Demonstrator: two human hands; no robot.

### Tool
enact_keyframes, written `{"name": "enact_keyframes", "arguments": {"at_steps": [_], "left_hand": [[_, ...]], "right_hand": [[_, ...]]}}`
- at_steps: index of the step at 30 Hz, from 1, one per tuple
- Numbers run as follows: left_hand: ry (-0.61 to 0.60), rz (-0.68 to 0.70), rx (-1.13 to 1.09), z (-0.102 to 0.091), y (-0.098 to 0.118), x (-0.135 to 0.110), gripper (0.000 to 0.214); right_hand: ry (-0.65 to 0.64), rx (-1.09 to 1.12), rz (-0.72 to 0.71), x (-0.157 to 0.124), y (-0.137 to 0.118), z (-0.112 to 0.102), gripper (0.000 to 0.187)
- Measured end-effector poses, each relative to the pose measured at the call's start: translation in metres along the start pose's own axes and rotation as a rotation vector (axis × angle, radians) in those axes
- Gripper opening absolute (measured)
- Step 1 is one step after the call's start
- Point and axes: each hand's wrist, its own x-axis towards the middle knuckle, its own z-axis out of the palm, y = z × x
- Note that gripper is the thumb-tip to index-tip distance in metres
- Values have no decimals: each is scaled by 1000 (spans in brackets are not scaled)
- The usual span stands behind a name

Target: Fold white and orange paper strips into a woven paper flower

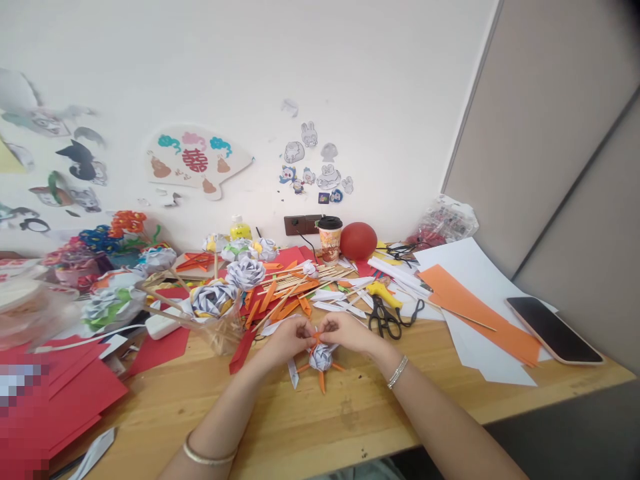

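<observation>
A small paper flower (321, 358) with a white rolled centre and narrow orange petals pointing outward is between my two hands, just above the wooden table. My left hand (294, 337) pinches its far side, where orange paper shows at the fingertips. From the other side, my right hand (347, 331) pinches the same orange part, thumb and fingers closed. The fingertips of both hands nearly meet there. Beneath my left hand, a white paper strip (293, 374) sticks out beside the flower.
Black scissors (385, 319) and a yellow glue gun (384, 293) lie right of my hands. Behind are wooden sticks (285, 288), a cup (330, 241) and a red balloon (359, 241). Finished paper roses (214, 298) stand left, red sheets (75, 400) nearer. A phone (554, 330) rests at right.
</observation>
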Motion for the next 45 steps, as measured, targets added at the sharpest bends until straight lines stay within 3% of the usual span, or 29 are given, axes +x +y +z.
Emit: {"name": "enact_keyframes", "arguments": {"at_steps": [5, 13, 25, 35, 45], "left_hand": [[71, 22, 133, 1, 9, -3, 9], [110, 53, 158, 3, 12, -4, 10], [-79, -239, -504, -4, 18, -4, 33], [-6, -200, -338, -2, 16, -4, 43], [145, -20, -79, 0, 9, 3, 26]], "right_hand": [[12, -3, 19, -2, -3, 1, 9], [29, 112, 49, -1, 0, 2, 20], [48, 61, -98, 2, 4, 0, 15], [60, -101, -111, -3, -4, 4, 6], [143, -251, -194, -4, -11, 6, 8]]}}
